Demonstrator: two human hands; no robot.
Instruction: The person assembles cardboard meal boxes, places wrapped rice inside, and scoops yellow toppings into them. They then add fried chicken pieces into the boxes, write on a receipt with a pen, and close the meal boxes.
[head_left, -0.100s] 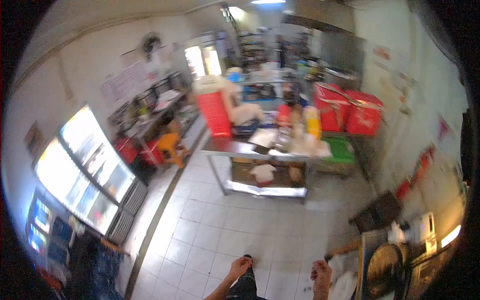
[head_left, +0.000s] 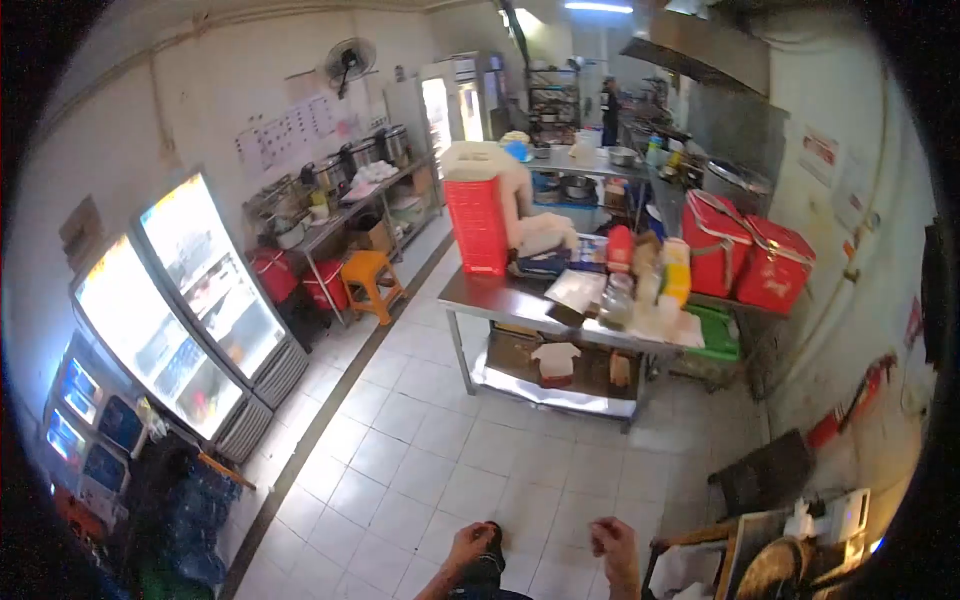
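Note:
At the bottom of the view, my left hand [head_left: 469, 546] is raised in front of me with its fingers curled in and no object visible in them. My right hand [head_left: 614, 541] is level with it, a short way to the right, its fingers also bent loosely inward around nothing I can see. Neither hand touches anything. Below them is white tiled floor [head_left: 430, 450], and a dark shoe [head_left: 495, 535] shows just beyond my left hand. Nearest to my right hand is a wooden-framed piece of furniture [head_left: 690, 540] at the lower right edge.
Ahead stands a metal table [head_left: 470, 292] carrying a red stack [head_left: 473, 225], jars and bottles. Red insulated bags [head_left: 775, 265] sit behind it to the right. Lit glass-door fridges [head_left: 205, 290] and an orange stool [head_left: 370, 280] line the left. A person [head_left: 608, 110] stands far back.
My view has swung left, so the room's contents sit farther right and look sharper. Both hands appear slightly farther left in the picture, still curled.

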